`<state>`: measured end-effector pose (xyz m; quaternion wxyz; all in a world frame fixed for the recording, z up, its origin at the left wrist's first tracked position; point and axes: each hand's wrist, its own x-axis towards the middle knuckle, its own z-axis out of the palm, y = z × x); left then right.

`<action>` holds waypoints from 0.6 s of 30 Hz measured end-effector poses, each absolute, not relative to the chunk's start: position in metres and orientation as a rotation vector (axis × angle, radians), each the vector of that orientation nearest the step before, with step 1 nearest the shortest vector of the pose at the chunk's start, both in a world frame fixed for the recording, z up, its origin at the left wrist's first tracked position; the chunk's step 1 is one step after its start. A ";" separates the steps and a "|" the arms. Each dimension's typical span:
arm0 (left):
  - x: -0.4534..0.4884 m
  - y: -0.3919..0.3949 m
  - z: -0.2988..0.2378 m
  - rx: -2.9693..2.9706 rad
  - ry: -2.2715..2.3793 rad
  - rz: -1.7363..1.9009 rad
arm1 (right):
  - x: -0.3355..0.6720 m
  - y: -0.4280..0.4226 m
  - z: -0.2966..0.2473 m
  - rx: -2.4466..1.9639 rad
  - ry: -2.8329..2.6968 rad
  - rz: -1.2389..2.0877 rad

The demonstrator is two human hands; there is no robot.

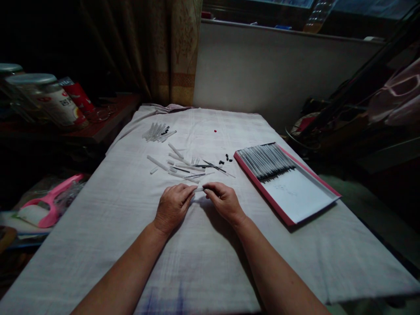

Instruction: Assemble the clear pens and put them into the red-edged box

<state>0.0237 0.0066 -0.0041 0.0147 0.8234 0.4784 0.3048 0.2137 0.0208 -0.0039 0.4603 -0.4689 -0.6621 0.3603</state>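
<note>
Close together above the cloth, my left hand [174,204] and my right hand [225,202] both pinch a clear pen barrel [199,190]. Its left end is hidden in my left fingers; a dark tip shows at my right fingertips. Just beyond the hands lie several loose translucent barrels [157,163] and thin dark refills [193,176]. Small black plugs [227,157] are scattered to their right. Farther back is a pile of pale caps or tubes [155,132]. On the right a shallow pink-edged box [282,213] holds a row of clear pens with dark ends [265,159].
A pale cloth covers the table [131,197]. One tiny red piece [215,131] lies near its back. Jars [59,103] stand on a side shelf at left, above a pink-handled item [50,201]. A curtain [177,48] and a wall are behind the table.
</note>
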 end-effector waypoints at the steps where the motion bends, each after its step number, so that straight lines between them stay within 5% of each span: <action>1: 0.024 0.006 -0.004 2.568 1.482 0.944 | 0.215 0.021 -0.003 -1.174 -1.674 0.842; 18: 0.024 0.007 -0.004 2.565 1.452 0.936 | 0.220 0.019 0.001 -1.236 -1.792 0.863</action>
